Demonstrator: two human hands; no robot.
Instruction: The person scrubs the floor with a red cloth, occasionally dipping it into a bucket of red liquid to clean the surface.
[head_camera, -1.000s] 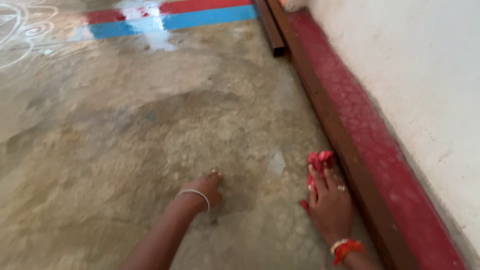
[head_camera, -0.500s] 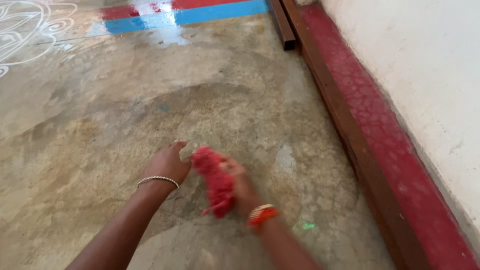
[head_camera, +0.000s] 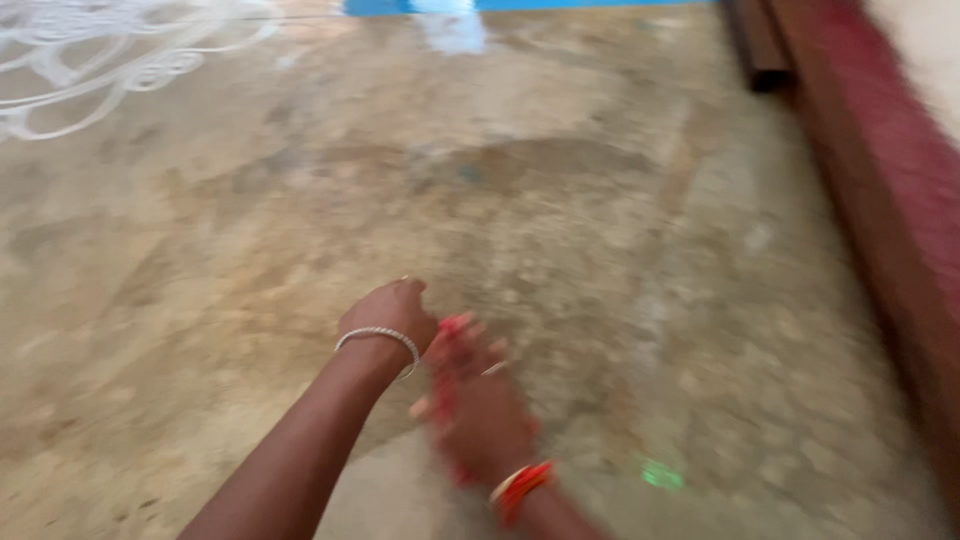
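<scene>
Far left, white looping chalk lines (head_camera: 90, 60) curl across the upper corner of the floor, well apart from the hands. The floor (head_camera: 250, 230) itself is mottled brown, damp-looking and patchy, and a darker stain sits near its middle.

Moving in, the left hand (head_camera: 392, 312) is planted low on the floor, fingers curled under into a loose fist, nothing visible in its grasp. A thin silver bangle (head_camera: 378, 338) rings its wrist, and the forearm runs down to the bottom edge of the view.

Just beside it, almost touching, comes the right hand (head_camera: 480, 410), badly smeared by motion blur. It is wrapped around a red cloth (head_camera: 448, 352), the fabric showing at the fingertips and along the palm's left edge, pressed down at floor level. How tightly the fingers close on it, I cannot tell through the blur. A red and orange bangle (head_camera: 522, 484) sits at that wrist.

A small green speck (head_camera: 660, 474) glows on the floor just right of the wrist.

Up top, a blue painted strip (head_camera: 560, 5) runs along the edge. Far right, a dark red skirting (head_camera: 880, 170) borders the floor, a brown wooden rail (head_camera: 755, 45) lying at its upper end.
</scene>
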